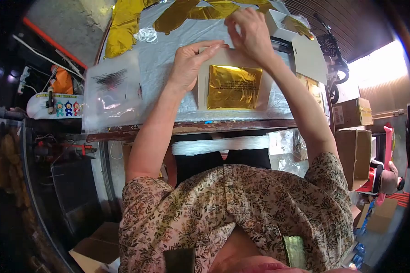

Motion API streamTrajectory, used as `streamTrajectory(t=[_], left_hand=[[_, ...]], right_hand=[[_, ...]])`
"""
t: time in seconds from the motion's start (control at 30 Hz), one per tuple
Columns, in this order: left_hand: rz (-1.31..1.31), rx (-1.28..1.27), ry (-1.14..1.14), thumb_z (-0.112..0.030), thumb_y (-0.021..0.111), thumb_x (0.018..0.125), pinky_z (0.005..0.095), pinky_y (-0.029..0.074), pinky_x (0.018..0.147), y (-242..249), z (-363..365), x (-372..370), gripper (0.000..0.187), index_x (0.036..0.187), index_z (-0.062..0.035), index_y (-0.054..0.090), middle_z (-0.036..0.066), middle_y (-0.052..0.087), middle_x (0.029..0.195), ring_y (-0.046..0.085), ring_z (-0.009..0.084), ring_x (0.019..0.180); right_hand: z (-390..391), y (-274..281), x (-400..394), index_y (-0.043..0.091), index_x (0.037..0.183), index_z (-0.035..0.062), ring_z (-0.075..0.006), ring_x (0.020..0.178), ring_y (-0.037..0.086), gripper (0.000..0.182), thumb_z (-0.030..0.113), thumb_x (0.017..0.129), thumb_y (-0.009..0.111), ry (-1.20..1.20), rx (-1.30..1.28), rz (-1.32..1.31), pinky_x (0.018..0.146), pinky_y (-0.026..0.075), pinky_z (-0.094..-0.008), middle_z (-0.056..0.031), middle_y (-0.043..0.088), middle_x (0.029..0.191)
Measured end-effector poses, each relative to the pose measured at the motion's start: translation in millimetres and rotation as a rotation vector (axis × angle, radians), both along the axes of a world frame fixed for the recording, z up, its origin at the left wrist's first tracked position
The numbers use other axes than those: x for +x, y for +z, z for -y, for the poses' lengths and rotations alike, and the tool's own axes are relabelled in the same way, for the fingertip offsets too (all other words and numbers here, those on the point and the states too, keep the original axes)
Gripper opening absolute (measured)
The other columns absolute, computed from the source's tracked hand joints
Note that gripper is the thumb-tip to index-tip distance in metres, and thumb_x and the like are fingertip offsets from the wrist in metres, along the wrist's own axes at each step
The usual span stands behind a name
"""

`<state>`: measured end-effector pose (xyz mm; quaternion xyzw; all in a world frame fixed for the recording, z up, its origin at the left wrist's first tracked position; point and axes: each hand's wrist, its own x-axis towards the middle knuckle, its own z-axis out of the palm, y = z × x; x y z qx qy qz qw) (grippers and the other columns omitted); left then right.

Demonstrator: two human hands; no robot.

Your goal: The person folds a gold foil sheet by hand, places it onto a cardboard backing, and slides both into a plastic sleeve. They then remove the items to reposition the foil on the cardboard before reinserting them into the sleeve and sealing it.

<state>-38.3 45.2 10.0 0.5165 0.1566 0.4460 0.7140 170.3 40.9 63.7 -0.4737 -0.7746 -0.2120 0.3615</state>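
A gold foil packet with dark print [234,87] lies on a pale flat sheet or box [202,93] near the table's front edge. My left hand [190,61] holds the top left edge of that pale piece, thumb pressed along it. Above its top right side, my right hand [249,32] is raised with its fingers curled; whether anything thin is between them cannot be made out. Gold foil pieces [175,16] spread along the far side of the table, and a small coil of white bands [146,35] lies beside them.
Clear plastic bags [111,93] lie at the table's left. An open white box [282,25] stands at the far right, with a beige board [309,59] nearer. A bundle of white strands [221,145] rests over my lap. Cardboard boxes [351,152] stand on the right.
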Motion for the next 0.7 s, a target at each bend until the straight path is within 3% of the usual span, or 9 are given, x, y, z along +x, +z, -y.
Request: streamTrajectory(t=[0.07, 0.1, 0.2, 0.27, 0.3, 0.4, 0.53, 0.6, 0.7], left_hand=[[0.037, -0.056, 0.003, -0.012, 0.071, 0.098, 0.0289, 0.055, 0.092, -7, -10, -2, 0.025, 0.116, 0.0039, 0.074, 0.012, 0.075, 0.113, 0.069, 0.0148, 0.102], [0.083, -0.114, 0.018, -0.012, 0.071, 0.098, 0.0303, 0.055, 0.093, -12, -16, -4, 0.025, 0.117, 0.0041, 0.073, 0.013, 0.075, 0.114, 0.069, 0.0163, 0.104], [0.079, -0.236, 0.037, -0.012, 0.069, 0.099, 0.0332, 0.054, 0.097, -15, -23, -9, 0.026, 0.119, 0.0036, 0.072, 0.014, 0.074, 0.117, 0.068, 0.0191, 0.109], [0.022, -0.202, 0.075, -0.012, 0.069, 0.099, 0.0339, 0.055, 0.098, -20, -30, -11, 0.027, 0.121, 0.0033, 0.071, 0.014, 0.074, 0.118, 0.068, 0.0195, 0.11], [-0.03, -0.17, 0.121, -0.013, 0.069, 0.099, 0.0346, 0.055, 0.098, -24, -32, -11, 0.029, 0.123, 0.0031, 0.07, 0.014, 0.073, 0.12, 0.068, 0.0199, 0.112], [0.015, -0.295, 0.024, -0.012, 0.07, 0.098, 0.0354, 0.055, 0.099, -23, -30, -13, 0.033, 0.128, 0.0023, 0.067, 0.013, 0.072, 0.123, 0.067, 0.0204, 0.113], [-0.049, -0.283, 0.012, -0.012, 0.07, 0.098, 0.0346, 0.055, 0.099, -30, -29, -8, 0.036, 0.13, 0.0025, 0.064, 0.014, 0.071, 0.125, 0.067, 0.0212, 0.114], [-0.099, -0.277, 0.039, -0.01, 0.07, 0.098, 0.0338, 0.055, 0.099, -33, -31, -1, 0.037, 0.132, 0.0035, 0.062, 0.016, 0.071, 0.126, 0.067, 0.022, 0.114], [-0.167, -0.25, 0.014, -0.01, 0.071, 0.098, 0.0328, 0.055, 0.099, -39, -33, 5, 0.044, 0.136, 0.0051, 0.057, 0.018, 0.07, 0.125, 0.067, 0.0216, 0.113]], right_hand=[[-18, 2, 27, 0.071, 0.101, 0.0049, -0.0268, 0.08, 0.065, 0.013, 0.016, 0.095, 0.066, -0.17, -0.343, -0.378, 0.072, 0.052, -0.0386, -0.0096, 0.07, 0.09], [-5, 11, 46, 0.073, 0.104, 0.0009, -0.0227, 0.08, 0.068, 0.023, 0.02, 0.1, 0.061, 0.256, -0.386, -0.676, 0.074, 0.054, -0.0362, -0.0106, 0.073, 0.09], [43, 64, 56, 0.076, 0.1, -0.0004, -0.0168, 0.089, 0.069, 0.032, 0.024, 0.104, 0.056, -0.012, -0.498, -1.187, 0.079, 0.055, -0.0317, -0.012, 0.074, 0.101], [57, 35, 174, 0.072, 0.113, 0.003, -0.0204, 0.088, 0.068, 0.019, 0.009, 0.096, 0.065, 0.185, -0.422, -1.301, 0.08, 0.054, -0.0326, -0.0071, 0.073, 0.101], [92, 38, 197, 0.07, 0.12, -0.0003, -0.0148, 0.092, 0.068, 0.026, 0.017, 0.102, 0.061, -0.13, -0.272, -0.927, 0.082, 0.054, -0.027, -0.009, 0.072, 0.11], [195, 64, 214, 0.06, 0.136, 0.0004, -0.0162, 0.106, 0.068, 0.035, 0.016, 0.106, 0.055, -0.189, -0.216, -1.295, 0.088, 0.054, -0.0289, -0.0069, 0.07, 0.116], [366, 6, 285, 0.069, 0.106, 0.0042, -0.0072, 0.076, 0.051, 0.019, 0.021, 0.103, 0.059, -0.664, -0.289, -0.443, 0.07, 0.041, -0.0238, 0.0038, 0.057, 0.088], [439, -61, 290, 0.069, 0.097, 0.0108, -0.0038, 0.068, 0.041, 0.022, 0.03, 0.101, 0.059, -0.471, -0.556, -1.366, 0.061, 0.032, -0.0247, 0.0064, 0.05, 0.078], [567, -199, 289, 0.071, 0.093, 0.0053, -0.0145, 0.073, 0.057, 0.031, 0.036, 0.096, 0.064, -0.975, -1.202, -1.064, 0.065, 0.043, -0.0337, -0.0003, 0.065, 0.083]])
